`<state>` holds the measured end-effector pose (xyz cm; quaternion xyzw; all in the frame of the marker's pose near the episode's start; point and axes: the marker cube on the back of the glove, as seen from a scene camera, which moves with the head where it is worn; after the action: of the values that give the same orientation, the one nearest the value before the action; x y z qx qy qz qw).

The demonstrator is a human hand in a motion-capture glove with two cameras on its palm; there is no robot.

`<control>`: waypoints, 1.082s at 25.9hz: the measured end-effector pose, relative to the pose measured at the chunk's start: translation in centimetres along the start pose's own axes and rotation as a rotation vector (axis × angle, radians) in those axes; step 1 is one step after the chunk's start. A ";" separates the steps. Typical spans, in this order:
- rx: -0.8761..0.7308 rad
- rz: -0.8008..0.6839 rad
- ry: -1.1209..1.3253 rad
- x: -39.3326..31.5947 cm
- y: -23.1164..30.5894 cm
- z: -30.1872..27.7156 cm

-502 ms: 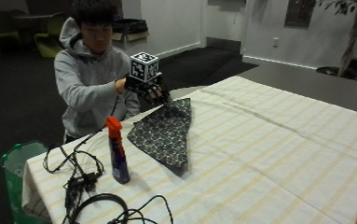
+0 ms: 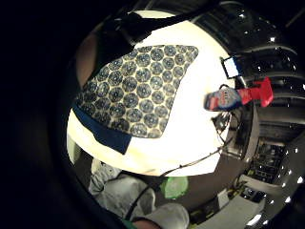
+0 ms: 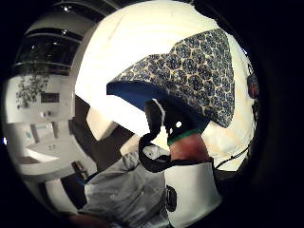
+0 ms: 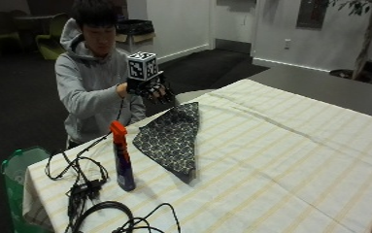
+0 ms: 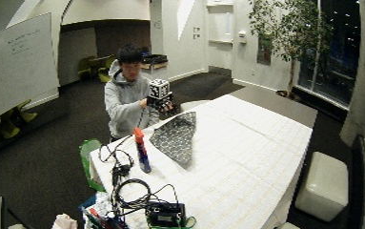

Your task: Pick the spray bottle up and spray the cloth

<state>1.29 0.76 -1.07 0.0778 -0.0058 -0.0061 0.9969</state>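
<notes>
A dark patterned cloth [image 4: 169, 136] with a blue underside lies on the striped tablecloth [image 4: 289, 160], one corner pointing toward the person. A purple spray bottle [image 4: 122, 160] with an orange-red trigger head stands upright left of the cloth, near the table's corner. My gloved right hand [image 4: 152, 91] hovers in the air just beyond the cloth's far corner, fingers hanging loosely curled and holding nothing. The little finger side palm view looks down on the cloth [image 2: 138, 86] and the bottle [image 2: 233, 98]. In the thumb side palm view the thumb [image 3: 164, 121] shows in front of the cloth [image 3: 204, 76].
Black cables [image 4: 82, 184] trail over the table corner beside the bottle, running to a black device [image 5: 166, 214] at the near end. A green bag [image 4: 14, 165] sits off the table's edge. The tablecloth stretches wide to the right of the cloth.
My hand has drawn slightly back toward the person. The cloth and the bottle stay where they were.
</notes>
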 end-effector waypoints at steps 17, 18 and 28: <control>0.565 0.205 -0.253 11.0 5.2 1.0; 0.594 0.227 -0.272 11.8 5.6 1.2; 0.707 0.437 -0.409 19.4 6.7 3.2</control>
<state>20.68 6.61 3.36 0.4070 -0.2201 0.1915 0.8656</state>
